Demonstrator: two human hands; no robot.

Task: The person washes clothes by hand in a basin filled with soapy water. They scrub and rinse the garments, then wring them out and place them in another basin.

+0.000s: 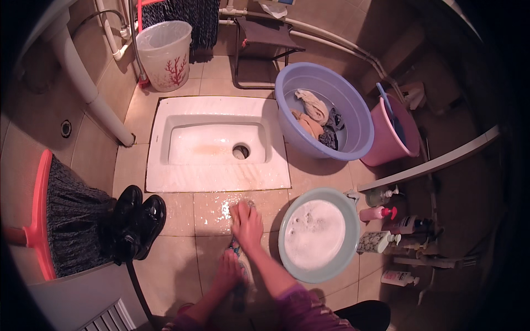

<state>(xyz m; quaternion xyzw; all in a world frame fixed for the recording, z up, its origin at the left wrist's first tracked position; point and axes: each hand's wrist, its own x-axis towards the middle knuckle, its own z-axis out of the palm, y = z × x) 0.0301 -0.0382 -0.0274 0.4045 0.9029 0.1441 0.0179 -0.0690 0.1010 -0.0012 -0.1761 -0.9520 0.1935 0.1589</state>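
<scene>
Both hands are on a long, narrow item with a colourful pattern (245, 261), probably a shoe or an insole, low over the wet floor tiles. My right hand (249, 225) covers its far end with fingers bent over it. Nearer to me, my left hand (228, 267) holds its left side. Much of the item is hidden beneath the hands. To the right stands a pale green basin (354, 231) with white suds (316, 240). Beyond the hands, a white squat toilet (219, 180) is set in the floor.
A large blue-purple tub (287, 120) holds wet clothes (312, 107), beside a pink bucket (372, 147). Pump bottles (374, 242) line the right side. Black shoes (151, 223) and a mop (70, 215) are at left. A waste bin (165, 62) and folding stool (267, 37) stand behind.
</scene>
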